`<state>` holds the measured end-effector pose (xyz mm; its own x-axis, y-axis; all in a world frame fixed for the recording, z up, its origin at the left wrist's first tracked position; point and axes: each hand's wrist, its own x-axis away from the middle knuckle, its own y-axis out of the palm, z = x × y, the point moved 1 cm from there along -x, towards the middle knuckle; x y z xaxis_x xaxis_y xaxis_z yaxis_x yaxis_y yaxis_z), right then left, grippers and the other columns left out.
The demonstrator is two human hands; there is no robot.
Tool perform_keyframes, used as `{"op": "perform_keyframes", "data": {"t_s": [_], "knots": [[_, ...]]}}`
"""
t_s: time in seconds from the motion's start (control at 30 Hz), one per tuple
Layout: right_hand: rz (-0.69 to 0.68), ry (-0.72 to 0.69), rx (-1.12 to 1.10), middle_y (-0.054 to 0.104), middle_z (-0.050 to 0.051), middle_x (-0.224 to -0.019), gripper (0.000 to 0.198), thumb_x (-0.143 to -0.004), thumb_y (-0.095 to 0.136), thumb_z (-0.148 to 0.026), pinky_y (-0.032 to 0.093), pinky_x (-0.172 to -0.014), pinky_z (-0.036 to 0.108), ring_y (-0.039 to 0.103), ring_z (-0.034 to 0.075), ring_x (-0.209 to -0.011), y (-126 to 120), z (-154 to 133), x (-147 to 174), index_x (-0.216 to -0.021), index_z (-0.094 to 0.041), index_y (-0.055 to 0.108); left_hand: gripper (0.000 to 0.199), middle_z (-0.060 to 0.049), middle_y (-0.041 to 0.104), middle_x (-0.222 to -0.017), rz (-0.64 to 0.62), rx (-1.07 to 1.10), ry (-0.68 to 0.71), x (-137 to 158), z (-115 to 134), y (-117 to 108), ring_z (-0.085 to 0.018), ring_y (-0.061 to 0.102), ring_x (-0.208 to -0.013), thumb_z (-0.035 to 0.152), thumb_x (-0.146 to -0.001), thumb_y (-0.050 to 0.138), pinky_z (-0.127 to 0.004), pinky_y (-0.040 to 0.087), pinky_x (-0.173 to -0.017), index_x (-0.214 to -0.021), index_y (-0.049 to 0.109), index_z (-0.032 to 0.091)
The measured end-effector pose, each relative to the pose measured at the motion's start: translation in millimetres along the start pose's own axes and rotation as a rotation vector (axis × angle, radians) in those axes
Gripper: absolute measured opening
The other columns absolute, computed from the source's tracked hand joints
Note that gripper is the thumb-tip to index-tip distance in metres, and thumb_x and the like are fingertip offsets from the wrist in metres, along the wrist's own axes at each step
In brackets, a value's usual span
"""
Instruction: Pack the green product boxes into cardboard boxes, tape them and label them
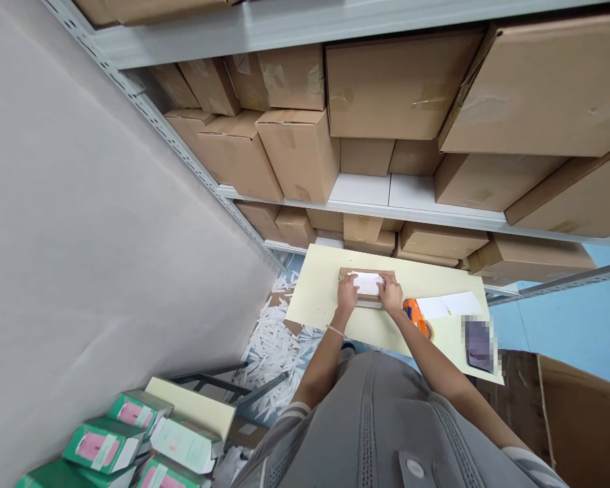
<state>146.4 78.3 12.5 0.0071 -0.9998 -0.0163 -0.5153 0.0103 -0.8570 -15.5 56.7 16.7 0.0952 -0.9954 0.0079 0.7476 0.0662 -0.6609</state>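
Observation:
A small cardboard box (367,299) lies on the pale yellow table, with a white label (368,282) on its top. My left hand (347,293) is at the label's left end, fingers bent and pinching or pressing it against the box. At the right end, my right hand (391,294) does likewise with its fingers and thumb. Whether the label is stuck down flat I cannot tell. Just right of my right hand is an orange tape dispenser (415,317), partly hidden by my forearm.
White label sheets (450,305) and a pixelated phone (479,344) lie on the table (315,285). Shelves of cardboard boxes (401,88) stand beyond. Paper strips (274,339) litter the floor at left. Green boxes (99,444) are stacked lower left; an open carton (579,413) stands right.

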Motion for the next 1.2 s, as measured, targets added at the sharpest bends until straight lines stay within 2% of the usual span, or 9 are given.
{"op": "perform_keyframes", "data": {"t_s": [0.33,0.47,0.57,0.7,0.77,0.83,0.97,1.07,1.2], "knots": [[0.042,0.101,0.086,0.06,0.018,-0.123,0.035,-0.093,0.043,-0.022,0.042,-0.088,0.039,0.062,0.029,-0.103,3.7,-8.5,4.7,-0.126,-0.013,0.052,0.045,-0.014,0.054,-0.135,0.001,-0.289,-0.14,9.9,11.1,5.1,-0.026,0.064,-0.112,0.008,-0.087,0.057,-0.039,0.05,-0.099,-0.13,0.056,0.021],[0.032,0.198,0.093,0.056,0.019,-0.119,0.036,-0.095,0.041,-0.024,0.045,-0.082,0.039,0.064,0.029,-0.094,-0.5,0.5,2.1,-0.128,-0.013,0.05,0.047,-0.014,0.05,-0.137,-0.031,-0.319,-0.184,12.6,13.5,2.5,-0.026,0.066,-0.108,0.011,-0.087,0.056,-0.037,0.054,-0.092,-0.133,0.055,0.022],[0.067,0.197,0.068,0.054,0.019,-0.118,0.038,-0.094,0.042,-0.027,0.043,-0.087,0.041,0.06,0.031,-0.101,-9.6,10.6,1.6,-0.128,-0.011,0.051,0.047,-0.017,0.048,-0.141,-0.012,-0.375,-0.18,14.9,19.4,0.0,-0.029,0.063,-0.114,0.012,-0.089,0.052,-0.041,0.051,-0.097,-0.135,0.054,0.021],[0.187,0.091,0.035,0.055,0.023,-0.125,0.044,-0.097,0.034,-0.028,0.038,-0.099,0.049,0.051,0.034,-0.118,-19.3,7.6,5.8,-0.134,-0.009,0.049,0.052,-0.017,0.039,-0.155,0.12,-0.449,-0.13,17.7,30.3,-0.8,-0.035,0.041,-0.138,0.015,-0.093,0.042,-0.056,0.036,-0.111,-0.144,0.045,0.019],[0.149,-0.035,0.003,0.053,0.021,-0.135,0.049,-0.099,0.027,-0.029,0.035,-0.106,0.05,0.045,0.033,-0.129,-15.9,-2.8,9.5,-0.14,-0.011,0.046,0.055,-0.014,0.034,-0.159,0.137,-0.436,-0.045,18.5,33.0,1.4,-0.032,0.028,-0.148,0.017,-0.094,0.037,-0.057,0.024,-0.119,-0.149,0.039,0.018],[0.034,-0.184,-0.041,0.047,0.018,-0.147,0.054,-0.1,0.021,-0.033,0.029,-0.114,0.047,0.036,0.028,-0.14,-6.1,-14.6,15.2,-0.147,-0.012,0.04,0.057,-0.01,0.034,-0.16,0.058,-0.38,0.092,20.3,31.4,6.2,-0.026,0.021,-0.151,0.019,-0.095,0.037,-0.052,0.015,-0.124,-0.152,0.035,0.018],[-0.192,-0.354,-0.092,0.034,0.01,-0.159,0.063,-0.101,0.016,-0.043,0.022,-0.121,0.042,0.021,0.02,-0.15,18.8,-24.1,32.5,-0.156,-0.014,0.026,0.059,-0.008,0.044,-0.154,-0.132,-0.19,0.286,30.7,18.0,19.7,-0.022,0.027,-0.149,0.023,-0.091,0.047,-0.045,0.013,-0.126,-0.15,0.039,0.021],[-0.233,-0.354,-0.02,0.027,0.007,-0.163,0.064,-0.101,0.017,-0.043,0.017,-0.123,0.042,0.015,0.02,-0.152,28.4,-16.6,42.5,-0.158,-0.016,0.021,0.059,-0.008,0.043,-0.155,-0.109,-0.165,0.278,39.1,9.0,28.1,-0.022,0.028,-0.149,0.025,-0.092,0.046,-0.046,0.011,-0.126,-0.15,0.038,0.023],[-0.197,-0.307,0.127,0.026,0.009,-0.163,0.063,-0.101,0.018,-0.039,0.012,-0.123,0.045,0.014,0.021,-0.152,28.3,-2.7,44.6,-0.158,-0.013,0.022,0.062,-0.007,0.035,-0.159,-0.088,-0.33,0.181,41.0,4.5,31.4,-0.021,0.024,-0.15,0.023,-0.094,0.039,-0.048,0.012,-0.126,-0.155,0.029,0.02]]}}
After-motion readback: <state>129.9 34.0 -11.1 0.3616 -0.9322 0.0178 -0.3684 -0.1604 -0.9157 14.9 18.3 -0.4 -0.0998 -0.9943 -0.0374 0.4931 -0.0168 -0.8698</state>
